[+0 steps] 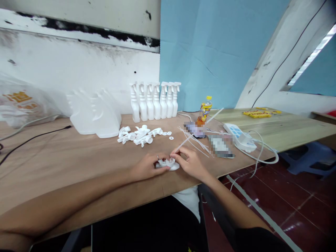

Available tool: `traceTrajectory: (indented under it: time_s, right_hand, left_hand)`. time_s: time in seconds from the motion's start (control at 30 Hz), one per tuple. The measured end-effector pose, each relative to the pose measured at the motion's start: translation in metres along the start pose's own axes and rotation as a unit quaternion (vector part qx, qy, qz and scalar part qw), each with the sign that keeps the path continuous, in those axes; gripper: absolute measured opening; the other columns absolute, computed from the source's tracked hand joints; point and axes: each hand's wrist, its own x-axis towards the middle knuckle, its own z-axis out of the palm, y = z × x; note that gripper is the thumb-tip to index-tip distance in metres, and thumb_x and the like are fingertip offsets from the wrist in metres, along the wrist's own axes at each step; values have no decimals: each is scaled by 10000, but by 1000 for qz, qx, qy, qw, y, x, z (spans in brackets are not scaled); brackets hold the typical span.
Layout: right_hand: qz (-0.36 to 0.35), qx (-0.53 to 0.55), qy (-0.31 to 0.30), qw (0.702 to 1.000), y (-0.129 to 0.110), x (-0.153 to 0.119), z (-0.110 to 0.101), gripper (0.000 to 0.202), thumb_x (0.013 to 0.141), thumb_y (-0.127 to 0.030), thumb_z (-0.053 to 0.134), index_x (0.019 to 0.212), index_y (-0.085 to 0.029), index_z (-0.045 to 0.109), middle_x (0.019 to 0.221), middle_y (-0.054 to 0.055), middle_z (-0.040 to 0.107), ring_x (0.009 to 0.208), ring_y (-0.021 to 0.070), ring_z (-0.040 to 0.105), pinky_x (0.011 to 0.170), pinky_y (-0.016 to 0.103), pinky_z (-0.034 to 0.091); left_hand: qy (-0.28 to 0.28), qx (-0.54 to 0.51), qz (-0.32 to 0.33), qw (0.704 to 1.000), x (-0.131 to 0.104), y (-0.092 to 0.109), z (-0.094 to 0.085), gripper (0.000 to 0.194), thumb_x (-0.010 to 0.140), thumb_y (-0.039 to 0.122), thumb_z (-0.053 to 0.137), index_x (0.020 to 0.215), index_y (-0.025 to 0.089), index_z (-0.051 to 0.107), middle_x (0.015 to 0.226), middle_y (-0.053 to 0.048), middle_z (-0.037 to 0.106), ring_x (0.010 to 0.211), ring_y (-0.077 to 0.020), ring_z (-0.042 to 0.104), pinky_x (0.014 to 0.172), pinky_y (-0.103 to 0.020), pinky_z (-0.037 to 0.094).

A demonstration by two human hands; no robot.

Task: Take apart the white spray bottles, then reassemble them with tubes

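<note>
My left hand (151, 167) is closed around a white spray trigger head (172, 165), which lies low over the near part of the table. With its fingertips pinched, my right hand (190, 162) grips a thin white dip tube (184, 141) that slants up and to the right. The tube's lower end meets the trigger head; my fingers hide whether it sits inside. Beyond my hands lies a pile of loose trigger heads (143, 134), beside small white ring washers (171, 138). More dip tubes (195, 141) are scattered to the right of the washers.
Several assembled spray bottles (149, 105) stand in a row at the back. Headless white bottles (96, 117) are to their left. On the right are a drink bottle (205, 110), a power strip (240, 137) with cables, and flat packets (220, 146). A plastic bag (23, 101) sits far left.
</note>
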Motion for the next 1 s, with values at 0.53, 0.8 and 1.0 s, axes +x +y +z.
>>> traceTrajectory:
  time_s: [0.53, 0.8, 1.0]
  right_hand:
    - [14, -62, -74, 995, -9, 8, -7, 175, 944, -231, 573, 770, -213, 570, 748, 5, 639, 712, 167, 590, 664, 281, 435]
    - [14, -90, -119, 989, -7, 12, -3, 213, 916, -198, 569, 716, -214, 497, 666, -29, 520, 642, 141, 481, 610, 259, 361]
    - [16, -57, -123, 991, -3, 11, -22, 235, 964, -376, 579, 826, -207, 664, 831, 20, 683, 804, 178, 622, 762, 299, 469]
  left_hand:
    - [-1, -30, -59, 998, -2, 0, 2, 360, 885, 474, 698, 1095, 221, 553, 1014, -13, 688, 826, -166, 656, 656, -255, 487]
    - [-20, -26, -43, 999, 0, -3, 1, 298, 921, 475, 649, 969, 199, 550, 894, 19, 652, 686, -112, 571, 655, -251, 453]
    - [-24, -16, -48, 998, -2, -5, 3, 289, 929, 476, 634, 970, 203, 549, 894, 13, 659, 717, -135, 583, 666, -272, 448]
